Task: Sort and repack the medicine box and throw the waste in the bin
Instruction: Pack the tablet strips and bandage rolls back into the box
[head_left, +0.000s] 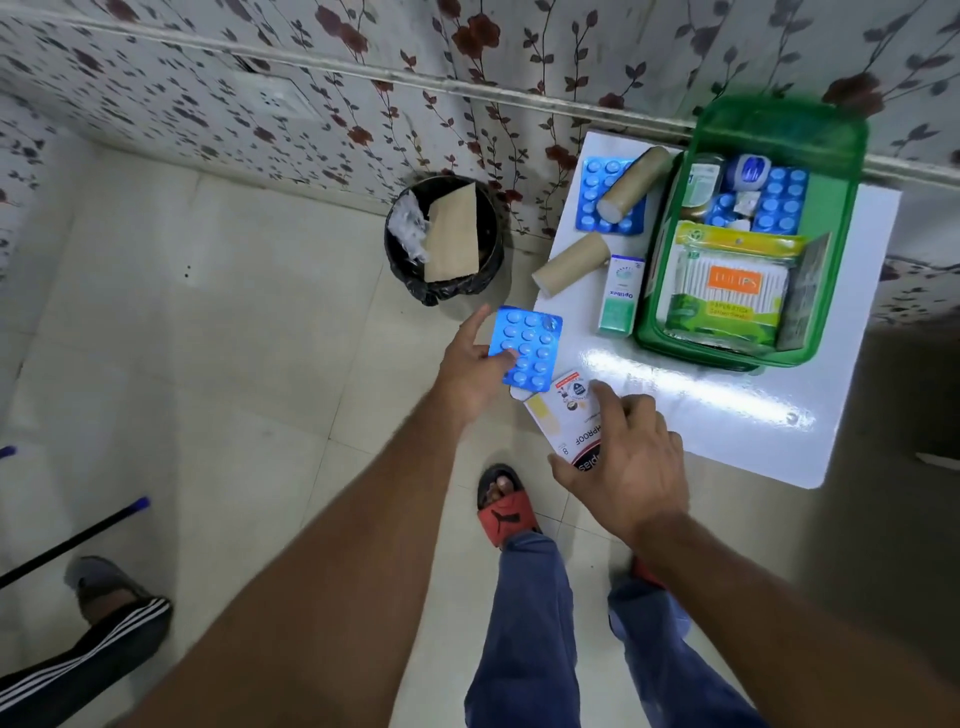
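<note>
Blue blister strip, light and stiff, sits pinched at its edge in the left hand; right hand, fingers spread, rests on the plaster box at five o'clock.

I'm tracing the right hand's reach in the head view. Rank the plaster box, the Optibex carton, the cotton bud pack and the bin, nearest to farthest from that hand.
1. Plaster box: under the right hand, at the table's near corner.
2. Optibex carton: beyond it, left of the green box.
3. Cotton bud pack: inside the green box; close to the carton's distance, so barely ranked.
4. Bin: on the floor, far left.
</note>
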